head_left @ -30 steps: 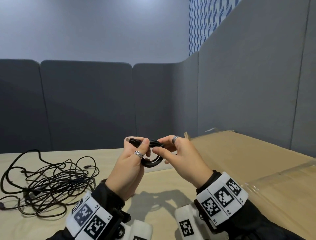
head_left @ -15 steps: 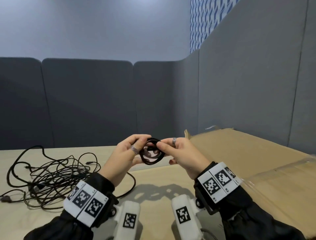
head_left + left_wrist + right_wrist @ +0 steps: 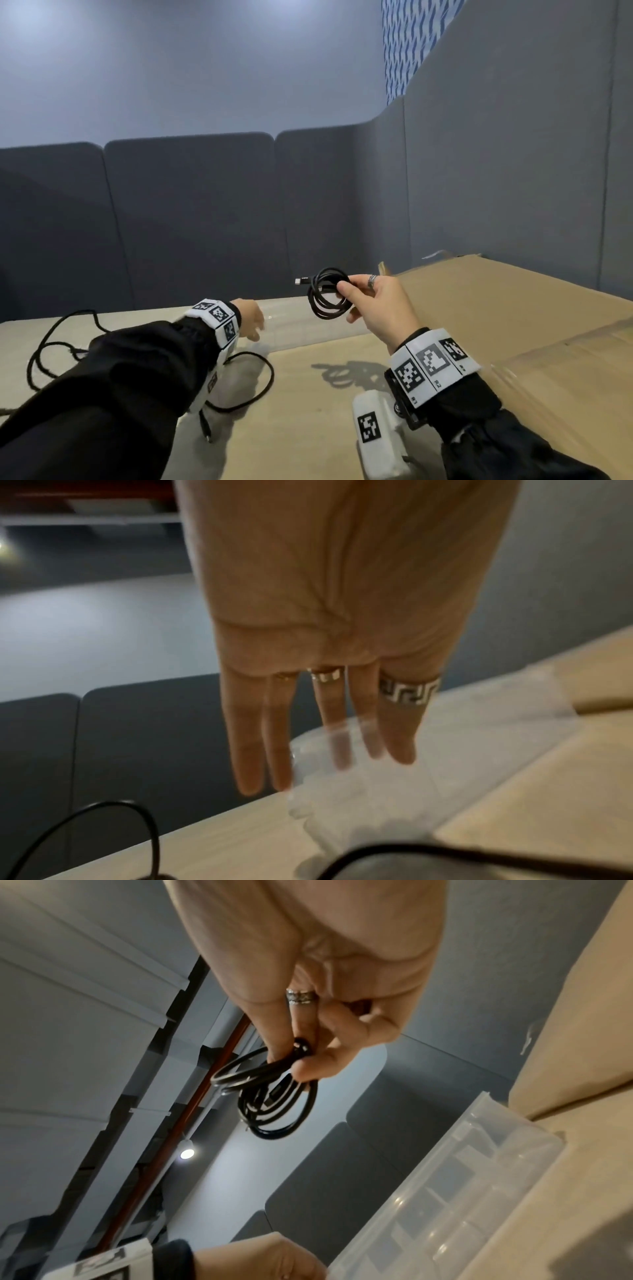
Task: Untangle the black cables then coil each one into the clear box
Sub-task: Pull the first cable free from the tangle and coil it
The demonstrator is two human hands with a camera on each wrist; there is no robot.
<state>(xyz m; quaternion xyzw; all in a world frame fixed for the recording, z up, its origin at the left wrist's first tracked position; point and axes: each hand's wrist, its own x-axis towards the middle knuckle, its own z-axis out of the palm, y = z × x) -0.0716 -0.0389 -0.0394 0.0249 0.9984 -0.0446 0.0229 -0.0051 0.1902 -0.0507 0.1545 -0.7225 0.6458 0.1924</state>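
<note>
A small coiled black cable [image 3: 328,295] hangs in the air, its plug sticking out to the left. My right hand [image 3: 346,284] pinches the coil between thumb and fingers above the clear box [image 3: 301,327]; the right wrist view shows the same pinch on the coil [image 3: 274,1096]. My left hand [image 3: 252,320] reaches to the near left corner of the clear box [image 3: 377,791] with straight fingers [image 3: 246,764], and two of them show through the plastic. The remaining black cables [image 3: 44,349] lie on the table at the left, mostly hidden by my left sleeve.
A large flat cardboard sheet [image 3: 496,308] covers the right side of the table, right beside the clear box [image 3: 445,1191]. Grey partition panels [image 3: 205,222] close off the back and right. A loose cable loop [image 3: 263,383] lies under my left forearm.
My left hand has let go of the coil and dropped left to the clear box. The right hand now holds the coil alone, a little further right.
</note>
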